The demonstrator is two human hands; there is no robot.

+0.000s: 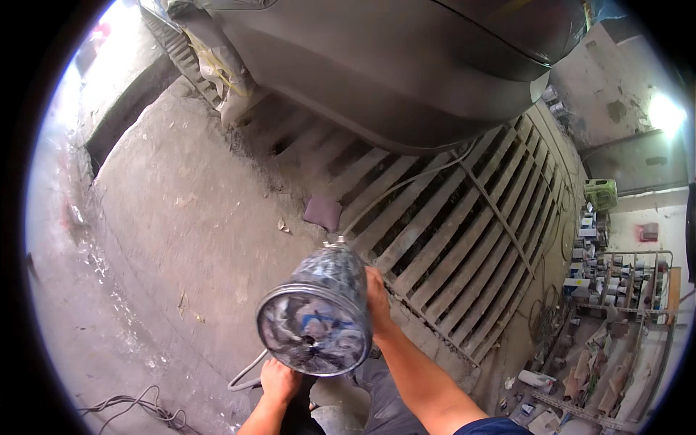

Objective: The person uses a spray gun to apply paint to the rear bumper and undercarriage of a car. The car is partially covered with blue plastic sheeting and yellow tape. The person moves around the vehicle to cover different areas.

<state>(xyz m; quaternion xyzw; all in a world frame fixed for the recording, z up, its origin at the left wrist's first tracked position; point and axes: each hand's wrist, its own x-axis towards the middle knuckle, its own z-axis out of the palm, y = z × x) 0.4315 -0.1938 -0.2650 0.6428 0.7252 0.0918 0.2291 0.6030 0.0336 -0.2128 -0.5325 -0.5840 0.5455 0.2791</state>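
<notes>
Tilted in front of me is a paint-stained cylindrical canister (308,330), its round lidded end toward me. A small metal fitting (339,241) sticks out at its far end. My right hand (378,299) is pressed to the canister's right side, with its fingers curled behind and partly hidden. My left hand (280,380) is closed just below the lid's rim; whatever it grips is hidden. A pale hose (243,378) loops beside that hand. Beyond the canister hangs the curved grey bumper (341,80) of a car body.
A slatted floor grate (442,254) runs beneath the car, with a thin hose (395,190) across it. A mauve cloth or pad (323,212) lies at the grate's edge. Cables (141,406) coil at lower left. Shelving (616,290) with cans and clutter stands at right.
</notes>
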